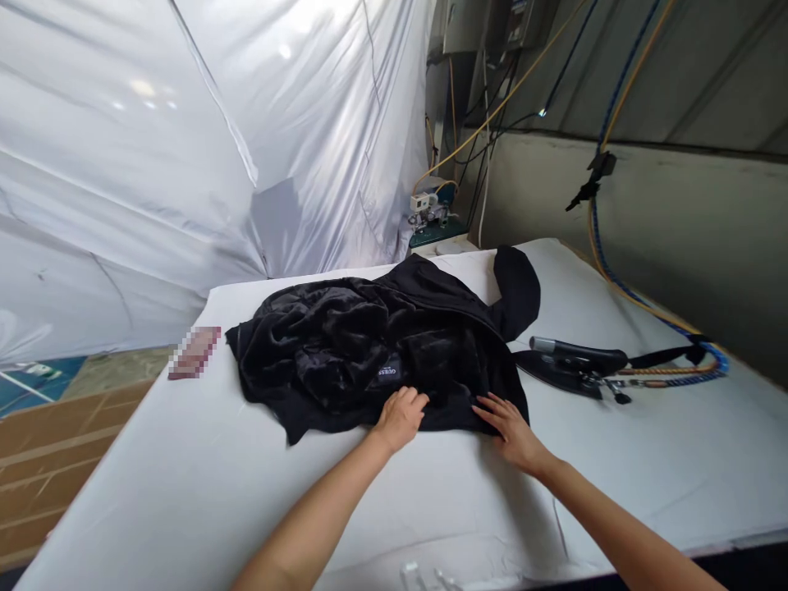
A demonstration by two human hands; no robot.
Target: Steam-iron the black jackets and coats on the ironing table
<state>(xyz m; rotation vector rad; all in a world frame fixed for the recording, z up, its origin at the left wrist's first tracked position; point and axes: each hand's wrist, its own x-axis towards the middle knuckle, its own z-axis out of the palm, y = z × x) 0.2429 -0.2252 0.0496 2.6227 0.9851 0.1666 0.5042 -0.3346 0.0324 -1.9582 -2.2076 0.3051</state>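
A black jacket [345, 345] lies spread on the white padded table, its plush inner lining facing up. A small dark label reading GUESS [388, 373] shows on the lining. One sleeve-like part [518, 287] sticks out at the far right. My left hand [401, 417] has its fingers curled on the jacket's near edge, just below the label. Farther right along that edge, my right hand [510, 428] rests with its fingers stretched out over the fabric. Both fingertips areas touch the cloth.
A steam iron [572, 365] lies right of the jacket, with blue and yellow hoses [621, 283] rising from it. A blurred reddish object [195, 353] is at the table's [203, 476] left edge. White sheeting [185, 148] hangs behind; a sewing machine [431, 212] stands beyond the far edge.
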